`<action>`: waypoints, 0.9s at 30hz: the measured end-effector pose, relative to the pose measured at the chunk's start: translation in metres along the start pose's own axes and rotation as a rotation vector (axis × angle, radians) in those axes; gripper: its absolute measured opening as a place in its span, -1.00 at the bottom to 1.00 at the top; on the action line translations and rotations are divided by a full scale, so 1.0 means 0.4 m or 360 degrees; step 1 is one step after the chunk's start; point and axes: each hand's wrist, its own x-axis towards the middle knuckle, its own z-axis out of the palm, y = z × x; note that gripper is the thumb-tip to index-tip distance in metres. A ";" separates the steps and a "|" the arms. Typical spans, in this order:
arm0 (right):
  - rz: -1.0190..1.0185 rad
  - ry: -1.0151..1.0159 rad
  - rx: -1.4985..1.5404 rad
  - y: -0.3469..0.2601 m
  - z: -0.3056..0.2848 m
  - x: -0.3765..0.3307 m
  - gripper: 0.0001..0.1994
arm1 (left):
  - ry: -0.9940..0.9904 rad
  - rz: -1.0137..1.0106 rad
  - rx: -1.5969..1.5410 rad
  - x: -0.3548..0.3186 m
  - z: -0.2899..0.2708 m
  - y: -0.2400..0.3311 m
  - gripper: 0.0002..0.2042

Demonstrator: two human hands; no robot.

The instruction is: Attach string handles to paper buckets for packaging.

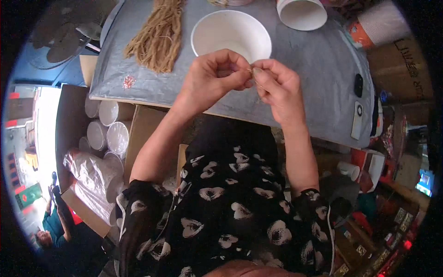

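My left hand (213,77) and my right hand (279,87) meet fingertip to fingertip over the near edge of the table. Both are closed in a pinch on something tiny and thin, too small to make out. Just beyond them a round white tub (207,34) stands with its mouth up, its near rim partly behind my fingers. To the left of it lies a bundle of brown, string-like strands (159,39), its loose ends fanned toward me. A small heap of reddish bits (128,82) rests near the left part of the table.
Grey sheeting covers the table (323,78). Another white tub (302,15) lies tipped at the far right. A black oval object (358,85) and a white device (357,120) sit by the right edge. Below left, a carton (134,143) holds stacked tubs (118,137). A person (55,228) is further left.
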 end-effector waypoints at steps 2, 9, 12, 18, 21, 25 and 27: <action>-0.0022 0.0008 -0.0091 0.002 -0.006 -0.005 -0.85 | 0.0005 -0.0034 -0.0046 0.002 0.008 0.005 -0.92; 0.0011 -0.0196 -0.0153 -0.004 -0.011 -0.009 -0.88 | -0.0010 -0.0057 0.0025 -0.019 0.000 0.002 -0.92; 0.0012 -0.0248 -0.0091 -0.005 -0.014 -0.007 -0.87 | -0.0079 0.0006 0.0058 -0.016 -0.003 0.005 -0.93; 0.0080 -0.0254 0.0197 0.017 -0.017 -0.012 -0.84 | -0.0068 -0.0006 0.0025 -0.013 -0.001 -0.002 -0.93; 0.0126 -0.0197 0.0333 0.035 -0.025 -0.013 -0.82 | -0.0075 0.0001 -0.0140 -0.008 -0.006 -0.013 -0.93; 0.0124 -0.0064 0.0224 0.017 -0.022 -0.020 -0.79 | -0.0047 -0.0042 -0.0116 -0.006 -0.009 -0.008 -0.92; 0.0119 -0.0099 0.0191 0.001 -0.012 -0.017 -0.78 | -0.0058 -0.0034 -0.0040 -0.009 -0.006 -0.003 -0.92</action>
